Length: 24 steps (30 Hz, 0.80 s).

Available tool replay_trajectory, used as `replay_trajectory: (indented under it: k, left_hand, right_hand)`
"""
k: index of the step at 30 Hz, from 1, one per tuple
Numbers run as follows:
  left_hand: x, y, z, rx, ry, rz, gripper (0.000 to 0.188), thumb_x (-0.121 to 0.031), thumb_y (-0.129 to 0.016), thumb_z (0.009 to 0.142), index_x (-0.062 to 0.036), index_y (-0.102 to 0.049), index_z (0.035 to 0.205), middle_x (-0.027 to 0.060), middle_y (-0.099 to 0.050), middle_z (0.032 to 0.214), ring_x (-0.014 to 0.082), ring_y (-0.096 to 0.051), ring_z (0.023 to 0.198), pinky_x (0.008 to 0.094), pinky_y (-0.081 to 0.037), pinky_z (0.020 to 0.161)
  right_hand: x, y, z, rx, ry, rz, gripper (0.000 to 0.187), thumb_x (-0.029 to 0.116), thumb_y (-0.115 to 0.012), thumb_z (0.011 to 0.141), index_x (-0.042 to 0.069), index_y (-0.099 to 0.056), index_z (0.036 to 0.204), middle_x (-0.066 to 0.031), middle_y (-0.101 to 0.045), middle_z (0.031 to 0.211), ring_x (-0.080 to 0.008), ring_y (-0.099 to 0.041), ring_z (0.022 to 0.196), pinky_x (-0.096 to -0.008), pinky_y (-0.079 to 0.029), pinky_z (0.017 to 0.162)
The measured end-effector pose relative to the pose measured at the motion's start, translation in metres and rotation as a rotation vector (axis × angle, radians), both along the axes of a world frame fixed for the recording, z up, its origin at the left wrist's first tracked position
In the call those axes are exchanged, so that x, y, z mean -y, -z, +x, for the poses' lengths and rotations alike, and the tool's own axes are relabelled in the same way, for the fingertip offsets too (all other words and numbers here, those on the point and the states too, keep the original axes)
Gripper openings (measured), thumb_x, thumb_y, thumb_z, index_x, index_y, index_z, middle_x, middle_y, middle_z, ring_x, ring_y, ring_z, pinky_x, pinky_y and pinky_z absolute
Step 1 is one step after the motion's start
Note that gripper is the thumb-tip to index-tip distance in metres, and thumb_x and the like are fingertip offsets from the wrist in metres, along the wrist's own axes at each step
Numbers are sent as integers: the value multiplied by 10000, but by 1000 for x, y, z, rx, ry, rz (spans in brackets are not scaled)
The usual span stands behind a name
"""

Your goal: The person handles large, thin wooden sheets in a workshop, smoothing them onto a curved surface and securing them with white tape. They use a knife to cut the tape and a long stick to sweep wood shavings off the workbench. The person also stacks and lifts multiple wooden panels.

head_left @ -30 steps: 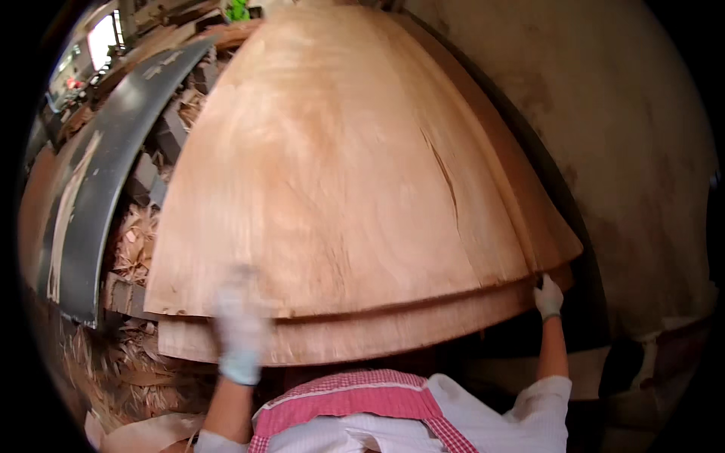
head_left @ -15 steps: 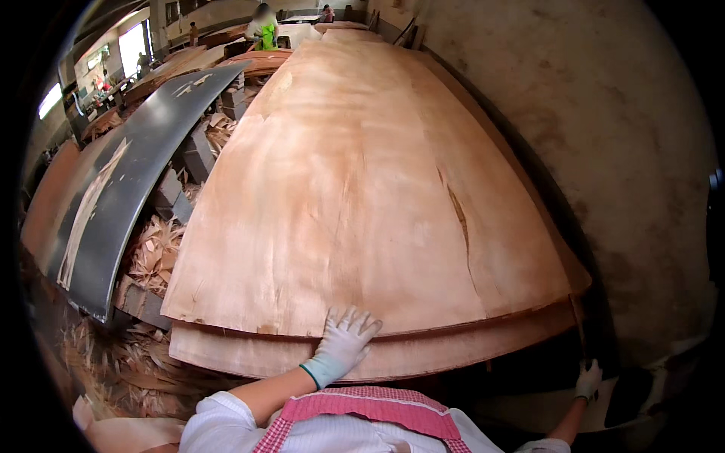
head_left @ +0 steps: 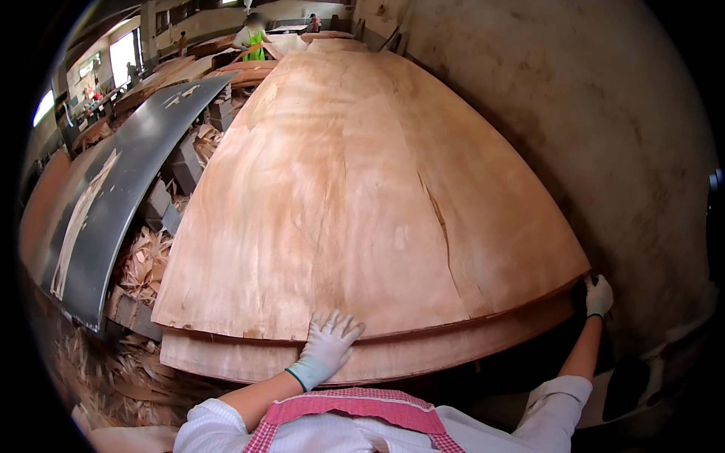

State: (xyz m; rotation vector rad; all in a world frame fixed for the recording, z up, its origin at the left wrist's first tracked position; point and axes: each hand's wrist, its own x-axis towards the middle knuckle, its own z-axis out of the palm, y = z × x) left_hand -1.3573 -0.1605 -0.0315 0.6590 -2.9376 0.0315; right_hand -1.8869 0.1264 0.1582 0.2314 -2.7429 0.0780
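A large, thin sheet of pale reddish wood veneer (head_left: 362, 226) lies on top of a stack, with a long dark crack (head_left: 442, 226) right of its middle. Below its near edge, the front of a lower sheet (head_left: 242, 359) sticks out towards me. My left hand (head_left: 325, 351), in a white glove with a green cuff, rests flat with spread fingers on the top sheet's near edge. At the near right corner, my gloved right hand (head_left: 599, 296) is closed on the sheet's edge; its fingertips are partly hidden.
A dark, smooth panel (head_left: 136, 181) slopes along the left, beside grey blocks (head_left: 158, 204) and heaps of veneer scraps (head_left: 143, 260). A stained wall (head_left: 589, 128) runs close along the right. Another person in a green apron (head_left: 253, 45) stands at the far left end of the stack.
My right hand has risen from low at the right to the sheet's near right corner and closed there. My left hand stays on the near edge. The view has shifted slightly.
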Motion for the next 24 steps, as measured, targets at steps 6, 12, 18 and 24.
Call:
replay_trajectory:
  k: [6, 12, 18, 24]
  left_hand:
    - [-1, 1, 0, 19, -17, -4, 581, -353, -573, 874, -212, -382, 1404, 102, -440, 1424, 331, -404, 1324, 610, -214, 1065]
    - [-1, 2, 0, 28, -25, -16, 582, -351, -572, 877, -212, -377, 1408, 106, -441, 1423, 333, -400, 1324, 603, -210, 1066]
    - [-1, 0, 2, 24, -24, 12, 576, -339, -573, 874, -206, -386, 1402, 103, -441, 1423, 335, -399, 1324, 596, -200, 1069]
    - [-3, 1, 0, 8, -21, 13, 573, -305, -571, 866, -202, -392, 1401, 94, -457, 1411, 329, -408, 1318, 603, -189, 1079]
  right_hand:
    - [30, 6, -17, -25, -47, 4, 365, 249, -580, 913, 55, -574, 1222, -176, -615, 1187, -341, -593, 1071, -434, -491, 887]
    - [31, 15, -13, 58, 0, -53, 422, 301, -587, 897, 41, -572, 1229, -179, -607, 1204, -351, -575, 1106, -444, -471, 908]
    - [-24, 13, -3, 56, 51, -8, 463, 368, -598, 903, 51, -570, 1240, -183, -613, 1188, -342, -590, 1078, -446, -488, 858]
    - [-48, -3, 4, -73, 54, 41, 430, 393, -619, 887, 22, -596, 1102, -195, -630, 1053, -374, -597, 983, -466, -484, 817]
